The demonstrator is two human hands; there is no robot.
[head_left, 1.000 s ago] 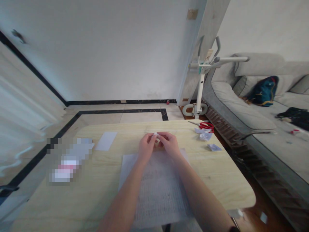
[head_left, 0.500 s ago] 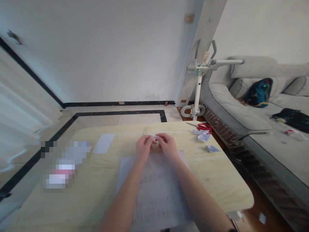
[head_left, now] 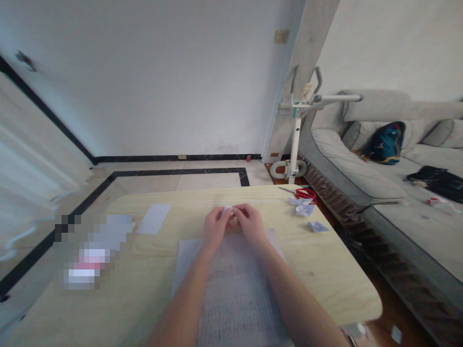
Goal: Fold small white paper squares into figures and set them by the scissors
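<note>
Between my fingertips is a small folded piece of white paper, mostly hidden by the fingers. My left hand pinches it from one side and my right hand from the other, thumbs close together. Both hands are just above the far end of a large printed sheet that lies on the wooden table under my forearms. A blank white paper lies flat to the left. On the right are several folded paper pieces, with another folded piece nearer to me.
Red-handled scissors lie at the table's far right corner, beside the folded papers. A blurred-out patch covers items at the left edge. Beyond the table stand a white exercise machine and a grey sofa with a blue backpack.
The view has tilted up slightly, so everything sits a little lower. Both hands keep their pinch on the small paper, whose visible part has shifted slightly between the fingers.
</note>
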